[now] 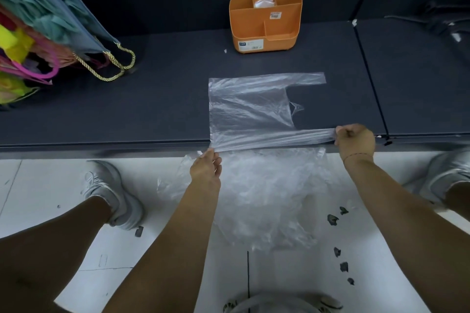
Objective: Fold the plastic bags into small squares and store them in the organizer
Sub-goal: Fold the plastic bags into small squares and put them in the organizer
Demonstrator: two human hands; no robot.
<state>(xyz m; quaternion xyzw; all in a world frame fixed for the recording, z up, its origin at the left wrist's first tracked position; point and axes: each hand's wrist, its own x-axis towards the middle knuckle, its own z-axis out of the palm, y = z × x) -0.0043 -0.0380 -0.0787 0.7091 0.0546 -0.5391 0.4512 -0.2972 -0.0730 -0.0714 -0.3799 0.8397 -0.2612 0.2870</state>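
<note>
A clear plastic bag [250,107] lies flat on the dark low platform [127,114], its handles pointing right. My left hand [206,164] pinches the bag's near left corner at the platform's front edge. My right hand [354,141] grips the near handle strip, fingers curled round it. The near edge of the bag is pulled taut between both hands. The orange organizer [265,20] stands at the back of the platform, with a folded clear bag [264,2] in its rear middle compartment.
A heap of loose clear bags [267,198] lies on the white floor between my legs. Colourful gift bags [38,28] with rope handles lean at the left. A seam [368,79] divides the platform at the right. Dark scraps [338,236] dot the floor.
</note>
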